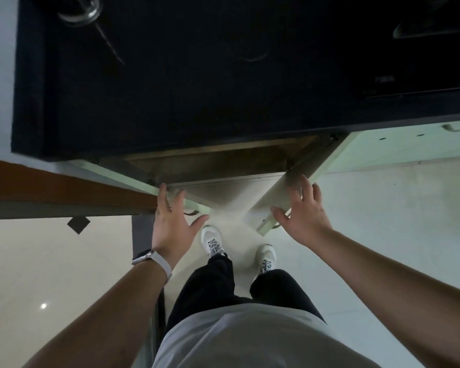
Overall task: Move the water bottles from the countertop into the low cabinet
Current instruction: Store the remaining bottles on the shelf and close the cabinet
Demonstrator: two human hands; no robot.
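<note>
Cabinet open under the worktop's near edge. Left hand at left door, right hand at right door, fingers spread, holding nothing. Maybe a bottle at far left corner; hard to tell. Could pinch fingers on swinging doors.

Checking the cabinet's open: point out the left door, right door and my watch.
Left door (112, 177): head view, top edge.
Right door (274, 201): head view, inner face.
Watch (144, 257): head view, case.

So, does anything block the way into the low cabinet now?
Nothing visible does. Both doors stand open, the left hand on the left door, the right hand on the right door. The countertop hides most of the inside.
</note>
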